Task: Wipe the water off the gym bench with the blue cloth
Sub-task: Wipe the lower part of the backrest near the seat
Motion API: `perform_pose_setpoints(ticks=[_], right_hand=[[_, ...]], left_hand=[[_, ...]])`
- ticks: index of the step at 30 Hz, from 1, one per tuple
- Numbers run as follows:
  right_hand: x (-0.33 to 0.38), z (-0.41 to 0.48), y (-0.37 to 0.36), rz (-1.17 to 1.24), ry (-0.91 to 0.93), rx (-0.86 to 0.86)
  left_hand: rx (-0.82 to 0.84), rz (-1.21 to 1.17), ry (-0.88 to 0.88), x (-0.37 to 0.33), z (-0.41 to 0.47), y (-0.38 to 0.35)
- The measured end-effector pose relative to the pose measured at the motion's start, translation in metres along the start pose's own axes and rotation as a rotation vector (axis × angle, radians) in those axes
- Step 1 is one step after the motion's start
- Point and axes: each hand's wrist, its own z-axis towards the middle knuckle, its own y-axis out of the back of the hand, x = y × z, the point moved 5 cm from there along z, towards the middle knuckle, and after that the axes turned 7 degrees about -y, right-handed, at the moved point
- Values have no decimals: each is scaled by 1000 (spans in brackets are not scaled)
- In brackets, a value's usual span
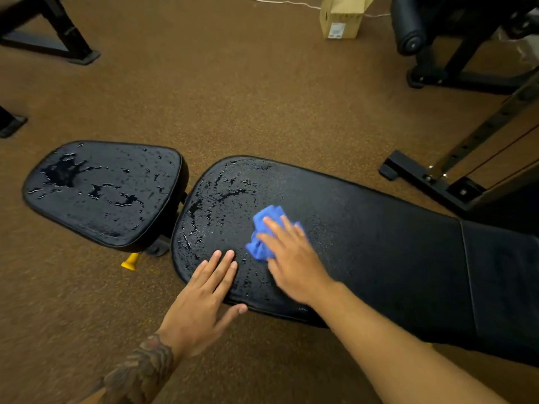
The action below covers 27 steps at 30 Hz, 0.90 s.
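— What do we list at floor level?
— We record brown speckled flooring (233, 91), a cardboard box (341, 16) with a white label at the far edge, and a white cable (277, 1) passing behind it.
— And the equipment?
— We count a black roller pad (408, 24) on a black machine frame (455, 80) far right, a perforated steel upright (490, 123) leaning above its bolted black base (423, 176), and two black frame feet at left: one far (58, 33), one nearer (11, 123).

No text is legible. The white label (336, 30) on the tan cardboard box (351, 20), far beyond the fingers (275, 226) of my right hand (294, 259), is too small to read.
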Motion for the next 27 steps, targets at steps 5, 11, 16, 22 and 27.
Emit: perform_pose_setpoints(ticks=[5, 11, 16, 22, 27], right_hand=[[-11, -97, 11, 25, 126, 37], [-53, -37, 25, 54, -296, -109], [29, -33, -8, 13, -119, -46], [13, -115, -2, -21, -11, 4], [-24, -77, 12, 55, -408, -142]], left_hand=[[-15, -20, -12, 1, 1, 0], [-19, -30, -12, 1, -2, -2], [-22, -38, -23, 3, 0, -2], [-28, -46, -29, 3, 0, -3], [-23, -45, -18, 4, 0, -3]])
